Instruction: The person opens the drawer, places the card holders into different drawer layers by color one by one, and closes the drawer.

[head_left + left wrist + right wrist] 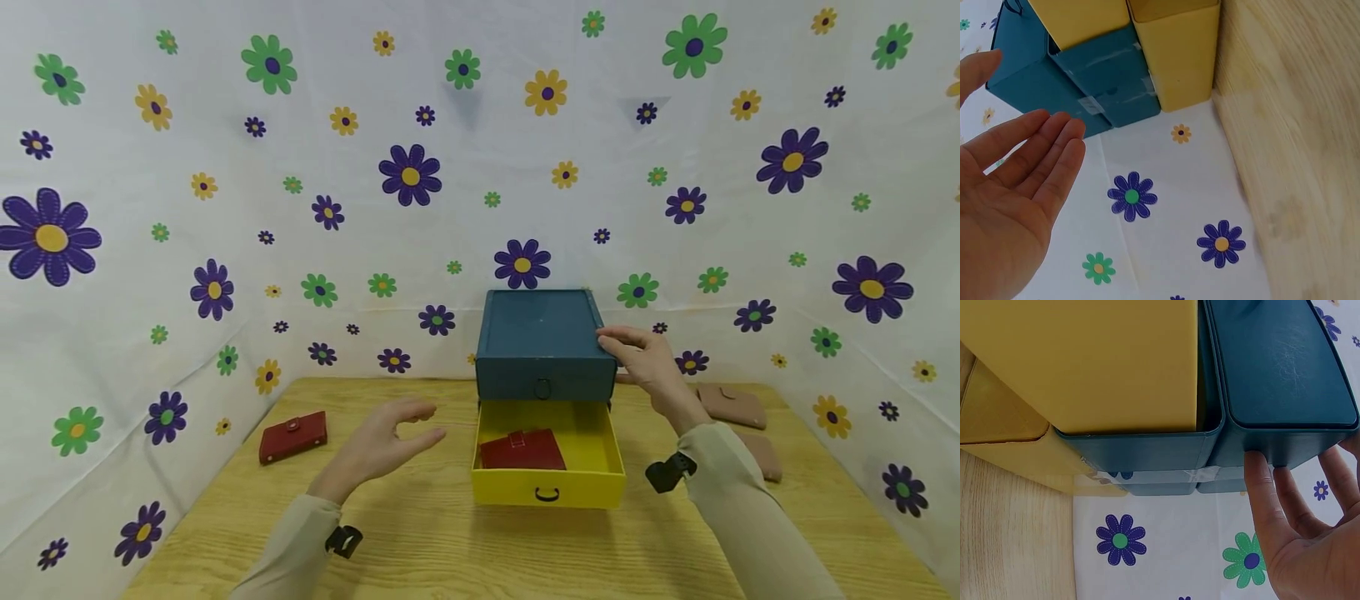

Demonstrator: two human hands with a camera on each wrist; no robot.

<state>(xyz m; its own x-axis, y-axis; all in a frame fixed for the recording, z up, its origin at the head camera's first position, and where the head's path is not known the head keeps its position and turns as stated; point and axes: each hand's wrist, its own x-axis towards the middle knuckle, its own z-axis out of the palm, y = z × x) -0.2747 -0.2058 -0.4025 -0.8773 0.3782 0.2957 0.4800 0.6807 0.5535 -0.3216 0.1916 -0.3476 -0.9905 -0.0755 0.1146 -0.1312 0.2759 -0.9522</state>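
Note:
A small drawer cabinet (pixel 542 323) stands on the table, its blue upper drawer (pixel 1288 359) closed. Below, a yellow drawer (pixel 547 489) with a black handle is pulled out, and a red wallet (pixel 522 450) lies in it. My right hand (pixel 647 363) is at the cabinet's upper right side; in the right wrist view its fairly straight fingers (pixel 1266 487) meet the blue side wall. Left of the yellow drawer, my left hand (pixel 384 442) hovers with thumb and fingers spread apart, holding nothing. The left wrist view shows its palm (pixel 997 219) near the cabinet's left side.
Another red wallet (pixel 293 437) lies on the wooden table (pixel 420 550) at the left. Pinkish-beige wallets (pixel 731 406) lie at the right, one partly behind my right sleeve. A white flower-printed cloth (pixel 480 221) hangs behind and along both sides.

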